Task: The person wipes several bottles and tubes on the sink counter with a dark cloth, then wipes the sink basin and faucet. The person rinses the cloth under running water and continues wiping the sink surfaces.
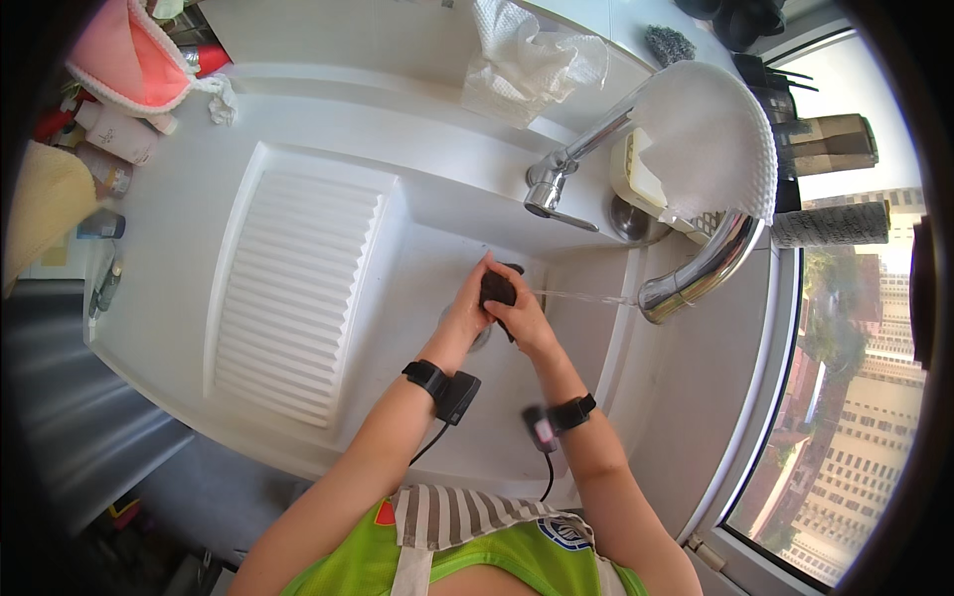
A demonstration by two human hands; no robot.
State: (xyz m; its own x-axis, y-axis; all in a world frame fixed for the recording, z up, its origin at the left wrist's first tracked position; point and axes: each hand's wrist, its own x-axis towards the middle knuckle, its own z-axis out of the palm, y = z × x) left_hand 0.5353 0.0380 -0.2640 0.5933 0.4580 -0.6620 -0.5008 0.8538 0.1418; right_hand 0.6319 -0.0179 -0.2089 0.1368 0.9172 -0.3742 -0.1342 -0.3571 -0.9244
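Note:
Over the white sink basin (397,288), both my hands close around a small dark, soft-looking piece (498,289), black to dark brown. I cannot tell whether it is a cloth or a sponge. My left hand (464,309) grips it from the left, and my right hand (528,320) from the right. Dark ends of it stick out above and below the fingers. A thin stream of water (586,296) runs from the curved chrome faucet (686,290) to my right hand. Under my hands, the metal drain (481,340) is partly hidden.
A ribbed drainboard (293,298) lies left of the basin. White textured paper or cloth (711,139) drapes over the faucet, above its lever (571,217). More crumpled paper towel (532,65) sits behind. Bottles (117,134) and a pink cloth (134,60) crowd the far left. A window is at right.

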